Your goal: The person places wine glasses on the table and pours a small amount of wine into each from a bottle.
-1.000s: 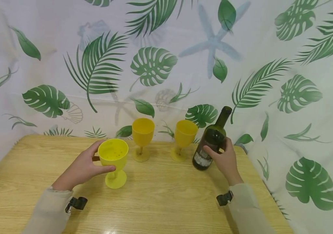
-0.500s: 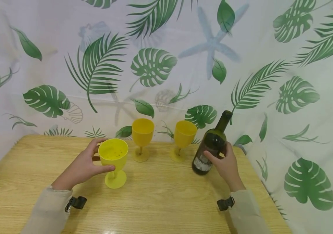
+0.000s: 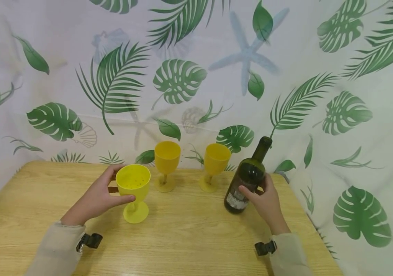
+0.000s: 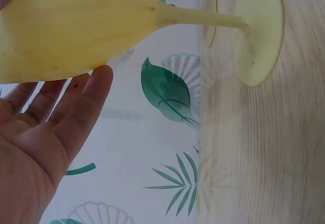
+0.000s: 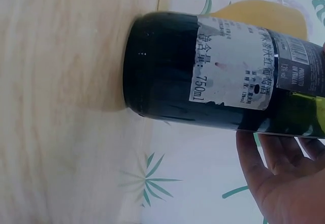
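The person's left hand (image 3: pixel 97 197) curls round a bright yellow stemmed goblet (image 3: pixel 138 191), foot (image 3: pixel 136 214) below the grip; their right hand (image 3: pixel 267 202) clasps a dark green glass bottle (image 3: pixel 249 171), neck (image 3: pixel 261 151) above.

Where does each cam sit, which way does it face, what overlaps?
Head: on the head, looking forward and down at the table; left hand, right hand and sleeves show.
Left wrist: worn there, aimed at the held goblet; left hand shows partly.
Right wrist: worn there, aimed at the bottle; right hand shows partly.
Shared: held goblet, head and left wrist; bottle, head and right wrist.
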A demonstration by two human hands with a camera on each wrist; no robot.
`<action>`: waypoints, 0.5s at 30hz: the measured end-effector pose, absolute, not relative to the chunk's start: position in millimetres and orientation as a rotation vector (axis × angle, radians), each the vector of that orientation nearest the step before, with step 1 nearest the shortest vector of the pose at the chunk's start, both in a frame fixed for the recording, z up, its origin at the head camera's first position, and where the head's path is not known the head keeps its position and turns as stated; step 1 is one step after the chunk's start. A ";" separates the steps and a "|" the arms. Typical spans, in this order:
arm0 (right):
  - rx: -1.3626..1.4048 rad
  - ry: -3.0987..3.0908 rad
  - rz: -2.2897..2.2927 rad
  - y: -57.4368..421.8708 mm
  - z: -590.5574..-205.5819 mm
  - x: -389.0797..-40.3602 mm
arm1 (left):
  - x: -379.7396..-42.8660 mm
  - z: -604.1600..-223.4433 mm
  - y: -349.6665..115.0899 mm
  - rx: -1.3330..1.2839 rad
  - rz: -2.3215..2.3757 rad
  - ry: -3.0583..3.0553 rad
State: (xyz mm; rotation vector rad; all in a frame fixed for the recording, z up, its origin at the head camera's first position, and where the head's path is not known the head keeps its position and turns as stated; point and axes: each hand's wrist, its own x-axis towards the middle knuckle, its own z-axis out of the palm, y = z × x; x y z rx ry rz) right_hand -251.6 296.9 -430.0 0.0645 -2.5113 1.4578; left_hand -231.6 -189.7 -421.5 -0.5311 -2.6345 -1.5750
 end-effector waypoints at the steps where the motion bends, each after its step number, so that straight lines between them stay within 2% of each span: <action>1: 0.069 -2.510 1.454 296.6 -430.0 -250.9 | -231.5 -421.6 -189.4 -0.530 -1.576 -2.632; 15: 0.102 -2.499 1.505 293.4 -426.2 -243.3 | -231.2 -420.7 -187.9 -0.546 -1.568 -2.621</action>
